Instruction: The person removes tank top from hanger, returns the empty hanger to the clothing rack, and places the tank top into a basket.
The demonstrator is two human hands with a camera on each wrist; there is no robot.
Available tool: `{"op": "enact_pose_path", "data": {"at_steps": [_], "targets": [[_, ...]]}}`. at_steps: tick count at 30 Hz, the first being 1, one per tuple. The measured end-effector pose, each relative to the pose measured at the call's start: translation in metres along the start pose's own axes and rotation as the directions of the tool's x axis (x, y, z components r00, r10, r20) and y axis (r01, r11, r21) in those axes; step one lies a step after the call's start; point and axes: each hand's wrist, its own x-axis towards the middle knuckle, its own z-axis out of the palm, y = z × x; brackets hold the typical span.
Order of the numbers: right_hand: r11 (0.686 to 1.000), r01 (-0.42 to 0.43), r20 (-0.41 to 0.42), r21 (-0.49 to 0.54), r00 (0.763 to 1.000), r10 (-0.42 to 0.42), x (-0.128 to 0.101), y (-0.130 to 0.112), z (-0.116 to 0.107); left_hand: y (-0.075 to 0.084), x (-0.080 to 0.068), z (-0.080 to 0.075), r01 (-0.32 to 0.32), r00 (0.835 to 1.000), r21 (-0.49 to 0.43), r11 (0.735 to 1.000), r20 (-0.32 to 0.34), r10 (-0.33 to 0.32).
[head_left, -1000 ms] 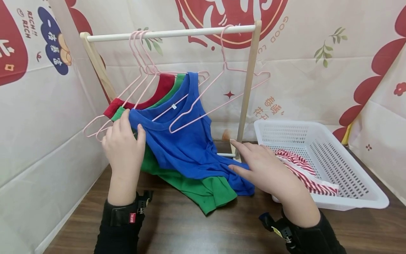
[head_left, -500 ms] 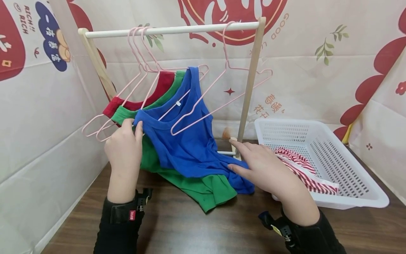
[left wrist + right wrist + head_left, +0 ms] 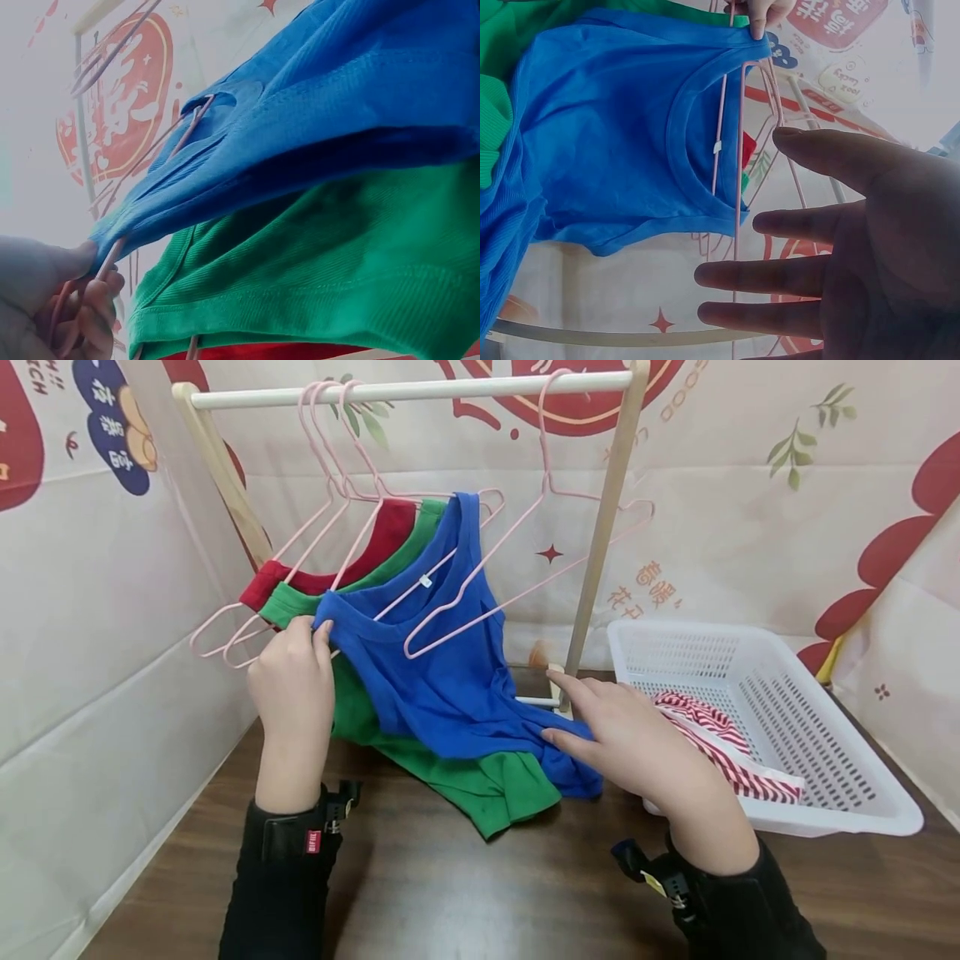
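A blue tank top [image 3: 435, 693] hangs on a pink hanger, its left shoulder strap pinched between the thumb and fingers of my left hand [image 3: 292, 702]. The left wrist view shows the pink hanger [image 3: 109, 259] passing through those same fingers. Over the lower right of the blue top, my right hand [image 3: 637, 743] is spread with straight fingers; the right wrist view shows nothing in its grasp. Behind the blue top hang a green top [image 3: 450, 785] and a red top [image 3: 262, 581]. An unloaded pink hanger [image 3: 546, 485] hangs in front, to the right.
The hangers hook over the white bar [image 3: 450, 390] of a wooden-ended rack [image 3: 603, 539]. To the right stands a white perforated basket [image 3: 862, 818] with a red-and-white striped garment [image 3: 727, 752] inside. Fabric walls [image 3: 97, 635] enclose the brown tabletop [image 3: 450, 893].
My left hand went from lying over the strap to pinching it, and the strap shifted slightly right. My right hand stayed nearly still. The head view tilted downward.
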Motion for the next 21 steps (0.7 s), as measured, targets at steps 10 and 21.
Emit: {"op": "enact_pose_path", "data": {"at_steps": [10, 21], "targets": [[1.0, 0.001, 0.027, 0.012, 1.0, -0.001, 0.0039, 0.0014, -0.003, -0.0024, 0.0023, 0.0067, -0.06, 0.996, -0.085, 0.995, -0.075, 0.053], [1.0, -0.021, 0.033, 0.013, 0.999, 0.02, 0.0017, 0.002, -0.0055, -0.0028, 0.0018, 0.0099, -0.073, 0.99, -0.113, 0.991, -0.127, 0.059]]}}
